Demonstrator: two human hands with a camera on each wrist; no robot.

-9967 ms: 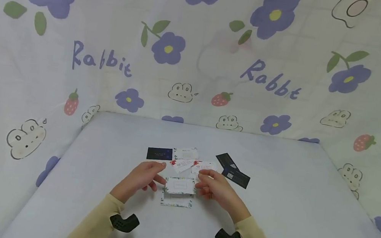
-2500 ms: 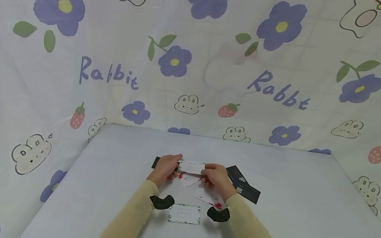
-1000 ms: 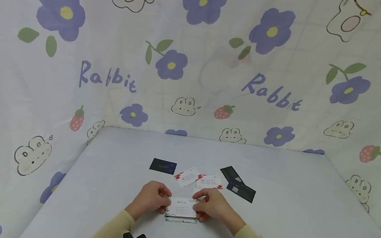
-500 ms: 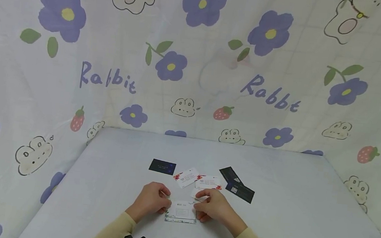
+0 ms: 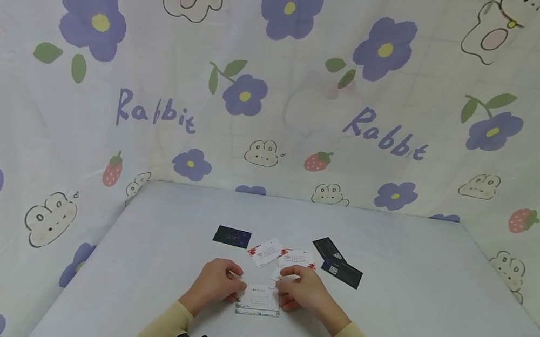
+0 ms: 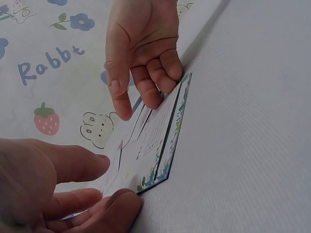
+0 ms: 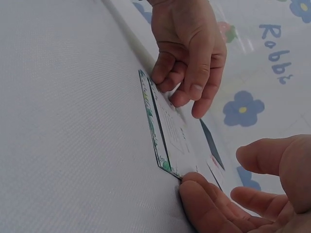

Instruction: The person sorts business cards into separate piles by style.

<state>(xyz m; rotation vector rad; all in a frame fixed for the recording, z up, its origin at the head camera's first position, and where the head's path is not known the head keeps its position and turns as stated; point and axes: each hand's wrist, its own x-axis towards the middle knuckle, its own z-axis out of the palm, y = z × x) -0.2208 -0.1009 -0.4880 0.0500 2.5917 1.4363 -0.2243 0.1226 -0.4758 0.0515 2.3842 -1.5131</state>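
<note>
The upper white leaf-bordered business card point(image 5: 258, 297) lies on the worktop point(image 5: 398, 311) between the hands, overlapping a lower leaf-bordered card point(image 5: 257, 312) whose near edge shows as a strip. The left hand point(image 5: 216, 280) has its fingertips at the left end, the right hand point(image 5: 306, 291) at the right end; both are loosely bent, thumbs spread from fingers. Beyond lie red-flowered cards point(image 5: 267, 252) and black cards point(image 5: 232, 236).

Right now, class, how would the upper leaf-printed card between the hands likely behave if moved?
The upper leaf-printed card looks unbent, so it's probably fairly stiff. Its thin edge suggests little weight. Pushed, it might slide across the lower card it overlaps.
</note>
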